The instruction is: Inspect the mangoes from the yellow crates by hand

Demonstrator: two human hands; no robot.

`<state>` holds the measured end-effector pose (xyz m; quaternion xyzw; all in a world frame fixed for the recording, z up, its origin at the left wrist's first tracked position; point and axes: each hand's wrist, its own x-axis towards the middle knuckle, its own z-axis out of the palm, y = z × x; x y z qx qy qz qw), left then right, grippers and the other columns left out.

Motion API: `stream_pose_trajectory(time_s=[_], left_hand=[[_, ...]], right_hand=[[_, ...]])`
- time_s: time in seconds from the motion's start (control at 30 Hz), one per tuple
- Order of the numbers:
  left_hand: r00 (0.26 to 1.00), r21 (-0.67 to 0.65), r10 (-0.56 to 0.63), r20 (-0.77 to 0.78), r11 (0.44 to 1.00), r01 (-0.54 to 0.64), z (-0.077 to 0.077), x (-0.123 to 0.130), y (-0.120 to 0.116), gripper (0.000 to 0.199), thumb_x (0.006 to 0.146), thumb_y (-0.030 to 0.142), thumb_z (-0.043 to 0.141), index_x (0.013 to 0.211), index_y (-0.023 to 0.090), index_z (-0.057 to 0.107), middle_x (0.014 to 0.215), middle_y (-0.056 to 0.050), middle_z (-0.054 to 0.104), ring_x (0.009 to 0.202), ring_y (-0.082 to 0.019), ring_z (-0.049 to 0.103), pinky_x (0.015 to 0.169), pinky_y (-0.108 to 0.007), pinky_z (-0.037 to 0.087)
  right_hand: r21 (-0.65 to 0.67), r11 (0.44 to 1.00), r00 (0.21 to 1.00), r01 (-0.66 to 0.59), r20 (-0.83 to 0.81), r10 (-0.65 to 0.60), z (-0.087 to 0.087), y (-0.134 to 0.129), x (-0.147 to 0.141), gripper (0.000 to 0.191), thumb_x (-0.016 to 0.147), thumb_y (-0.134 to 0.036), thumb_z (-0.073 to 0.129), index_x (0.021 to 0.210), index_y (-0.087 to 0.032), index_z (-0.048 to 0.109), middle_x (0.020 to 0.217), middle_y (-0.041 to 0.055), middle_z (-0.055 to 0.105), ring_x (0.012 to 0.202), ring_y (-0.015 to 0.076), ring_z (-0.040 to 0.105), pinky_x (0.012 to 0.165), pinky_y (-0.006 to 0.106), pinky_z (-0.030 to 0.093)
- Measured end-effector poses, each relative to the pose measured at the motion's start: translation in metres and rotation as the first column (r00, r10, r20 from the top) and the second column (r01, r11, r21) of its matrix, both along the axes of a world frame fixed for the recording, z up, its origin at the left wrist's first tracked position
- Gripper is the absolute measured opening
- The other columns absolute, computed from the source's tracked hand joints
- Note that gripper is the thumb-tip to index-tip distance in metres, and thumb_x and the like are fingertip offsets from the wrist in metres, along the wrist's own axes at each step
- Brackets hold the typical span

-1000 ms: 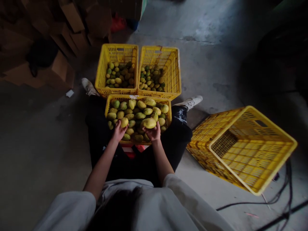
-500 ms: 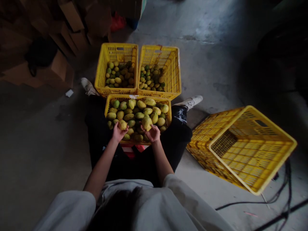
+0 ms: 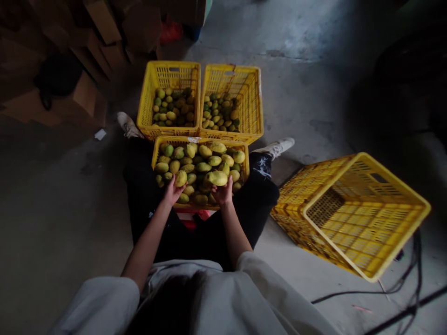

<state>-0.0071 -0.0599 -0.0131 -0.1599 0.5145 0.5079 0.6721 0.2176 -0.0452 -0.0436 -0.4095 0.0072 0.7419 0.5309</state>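
Observation:
Between my legs stands a yellow plastic crate (image 3: 246, 171) filled with yellow-green mangoes (image 3: 204, 151). My left hand (image 3: 171, 192) is closed around a small rounded mango (image 3: 180, 178) above the crate's near left part. In my right hand (image 3: 224, 193) lies a longer, paler mango (image 3: 218, 178), turned sideways with its length across my fingers. Both hands hover over the near side of the fruit, a short gap apart. My palms and some of the fingers are hidden behind the fruit.
Two taller yellow crates, a left one (image 3: 142, 100) and a right one (image 3: 261, 104), stand beyond with mangoes low inside. An empty yellow crate (image 3: 349, 218) sits tilted at my right, near black cables (image 3: 417, 265). Cardboard boxes (image 3: 87, 100) are piled at the far left.
The mango in my right hand has turned from end-on to lying sideways. My left hand has tilted its mango slightly up and to the right. The crates stay where they were.

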Motion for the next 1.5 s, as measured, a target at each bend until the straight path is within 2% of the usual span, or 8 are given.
stream_pose_trajectory(time_s=[0.17, 0.33, 0.5, 0.77, 1.03, 1.3, 1.4, 1.5], left_hand=[[0.997, 0.029, -0.029, -0.077, 0.999, 0.031, 0.000, 0.003, -0.002, 0.026, 0.111, 0.027, 0.059, 0.130, 0.017, 0.074, 0.104, -0.010, 0.083, 0.087, -0.016, 0.076, 0.066, -0.021, 0.055], [0.999, 0.062, -0.028, -0.022, 0.998, 0.029, 0.008, 0.002, -0.003, 0.038, 0.114, 0.042, 0.051, 0.135, 0.019, 0.072, 0.108, -0.011, 0.082, 0.079, -0.017, 0.071, 0.062, -0.025, 0.054], [0.998, 0.061, -0.013, 0.060, 0.998, 0.009, 0.011, -0.001, -0.004, 0.038, 0.111, 0.038, 0.046, 0.136, 0.021, 0.069, 0.102, -0.011, 0.079, 0.079, -0.022, 0.074, 0.066, -0.031, 0.060], [0.994, 0.095, -0.105, 0.038, 0.990, 0.101, 0.003, -0.001, -0.004, 0.042, 0.100, 0.027, 0.058, 0.140, 0.020, 0.068, 0.114, -0.012, 0.082, 0.088, -0.023, 0.078, 0.065, -0.027, 0.058], [0.995, 0.073, -0.084, -0.059, 0.993, 0.088, -0.007, 0.002, -0.003, 0.024, 0.100, 0.016, 0.065, 0.121, 0.021, 0.073, 0.095, -0.005, 0.079, 0.074, -0.015, 0.073, 0.066, -0.023, 0.055], [0.989, 0.073, -0.044, -0.138, 0.996, 0.054, -0.014, 0.004, -0.009, 0.011, 0.096, 0.017, 0.076, 0.106, 0.022, 0.074, 0.094, -0.004, 0.079, 0.095, -0.018, 0.079, 0.081, -0.023, 0.061], [0.992, 0.088, -0.054, -0.117, 0.994, 0.065, -0.010, 0.005, -0.009, 0.011, 0.100, 0.024, 0.073, 0.111, 0.022, 0.075, 0.100, -0.005, 0.080, 0.098, -0.019, 0.079, 0.092, -0.028, 0.065], [0.995, 0.098, -0.094, -0.036, 0.990, 0.097, -0.004, 0.003, -0.008, 0.025, 0.105, 0.034, 0.067, 0.126, 0.024, 0.074, 0.099, -0.005, 0.079, 0.089, -0.018, 0.079, 0.080, -0.029, 0.066]], right_hand=[[-0.068, 0.998, 0.998, -0.009, -0.062, 0.005, -0.003, 0.000, 0.005, 0.056, 0.104, -0.074, 0.046, 0.098, -0.025, 0.073, 0.079, 0.0041, 0.076, 0.063, 0.0189, 0.071, 0.044, 0.025, 0.055], [0.017, 1.000, 0.982, -0.020, -0.188, 0.023, 0.003, -0.003, 0.005, 0.040, 0.101, -0.059, 0.063, 0.120, -0.025, 0.071, 0.100, 0.0070, 0.082, 0.092, 0.0263, 0.080, 0.075, 0.044, 0.072], [0.060, 0.998, 0.991, -0.033, -0.129, 0.041, 0.014, -0.005, -0.002, 0.032, 0.102, -0.047, 0.065, 0.124, -0.026, 0.072, 0.105, 0.0067, 0.084, 0.084, 0.0252, 0.081, 0.079, 0.047, 0.072], [0.009, 0.989, 0.988, -0.145, 0.051, 0.144, 0.009, -0.003, -0.007, 0.021, 0.101, -0.047, 0.077, 0.110, -0.029, 0.074, 0.088, 0.0026, 0.081, 0.072, 0.0214, 0.076, 0.059, 0.031, 0.066], [-0.107, 0.992, 0.993, -0.061, 0.091, 0.071, 0.019, -0.002, -0.011, 0.028, 0.115, -0.021, 0.043, 0.103, -0.020, 0.068, 0.086, -0.0002, 0.076, 0.068, 0.0111, 0.067, 0.055, 0.018, 0.053], [-0.002, 0.999, 0.998, -0.040, 0.045, 0.040, 0.015, -0.003, -0.006, 0.034, 0.102, -0.065, 0.066, 0.109, -0.032, 0.070, 0.096, 0.0037, 0.077, 0.104, 0.0269, 0.078, 0.078, 0.038, 0.071], [0.020, 1.000, 1.000, -0.020, 0.000, 0.020, 0.010, -0.005, -0.002, 0.040, 0.093, -0.068, 0.074, 0.112, -0.033, 0.070, 0.098, 0.0031, 0.077, 0.107, 0.0290, 0.079, 0.085, 0.050, 0.073], [-0.010, 1.000, 0.998, 0.012, -0.065, -0.013, 0.011, -0.004, 0.001, 0.042, 0.096, -0.064, 0.072, 0.121, -0.030, 0.070, 0.101, 0.0049, 0.079, 0.106, 0.0291, 0.079, 0.077, 0.047, 0.074]])
